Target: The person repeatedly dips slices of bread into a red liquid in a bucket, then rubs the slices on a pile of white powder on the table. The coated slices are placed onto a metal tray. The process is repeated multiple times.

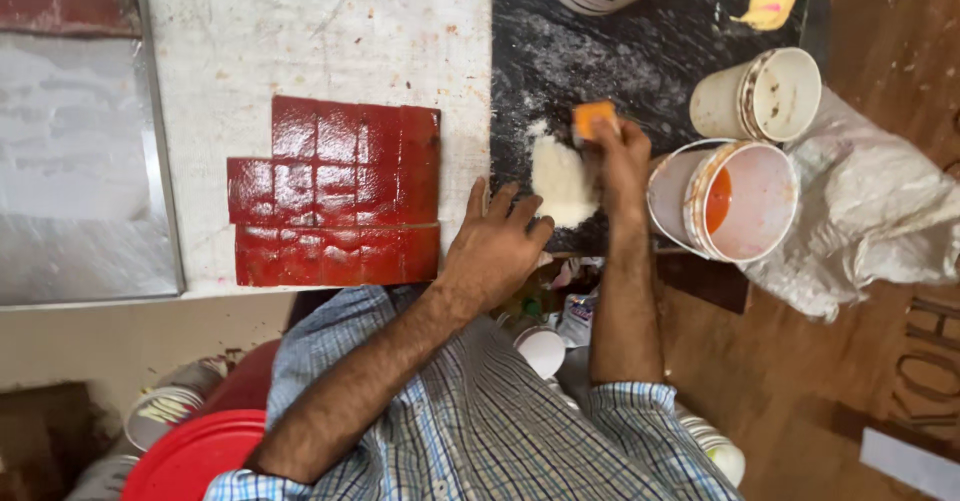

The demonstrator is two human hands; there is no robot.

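Seen from the head camera, the right hand (622, 156) closes its fingers around a small orange rectangular scraper (593, 120), pressing its edge against the far side of a mound of white powdery paste (561, 181) that lies on a dark speckled stone slab (640, 56). The left hand (497, 246) lies flat with fingers spread and holds nothing; its fingertips rest on the near edge of the slab, just beside the mound and on the inner side of it from the right hand. The step in hand looks like gathering or mixing the white material with the scraper, and the next stroke probably calls for a firm drag toward the body while the left hand steadies the slab. The mound looks soft and crumbly, heaped in an uneven oval, with loose white dust scattered over the slab beyond it. To the outer side of the right hand, almost touching the wrist, stands a white plastic bucket with orange liquid inside (735, 201), and beyond that a smaller stained white cup (760, 96) lying on its side. Past the left hand, on the scuffed white tabletop (330, 31), sits a block of glossy dark red square tiles (335, 191) laid edge to edge. A crumpled pale sheet (870, 211) lies beyond the bucket.
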